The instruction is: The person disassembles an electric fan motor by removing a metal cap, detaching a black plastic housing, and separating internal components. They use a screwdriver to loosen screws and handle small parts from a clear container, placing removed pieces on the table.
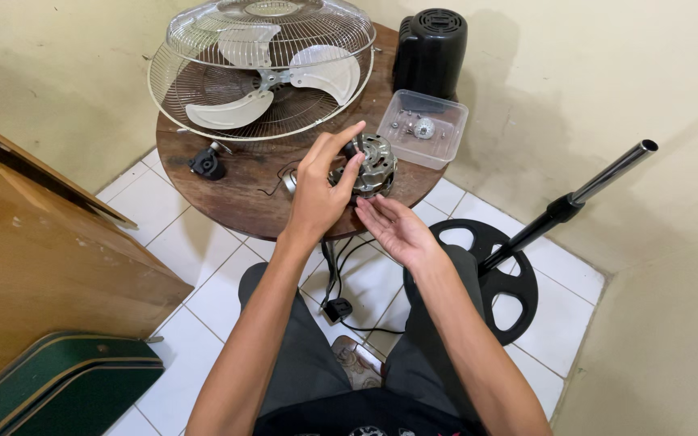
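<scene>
A silver metal fan motor [375, 164] sits near the front edge of a round dark wooden table [236, 190]. My left hand [321, 190] grips the motor from its left side, thumb and fingers wrapped around the casing. My right hand [393, 226] lies palm up just below the motor at the table's edge, fingers apart, fingertips close under the motor. A black cable with a plug [338, 308] hangs down from the motor to the floor.
A wire fan cage with white blades [262, 64] lies on the back of the table. A small black part [207, 164], a clear plastic tub of small parts [428, 127] and a black motor cover [430, 50] are nearby. A black fan stand with pole [527, 242] rests on the tiled floor; wooden furniture [34, 242] stands left.
</scene>
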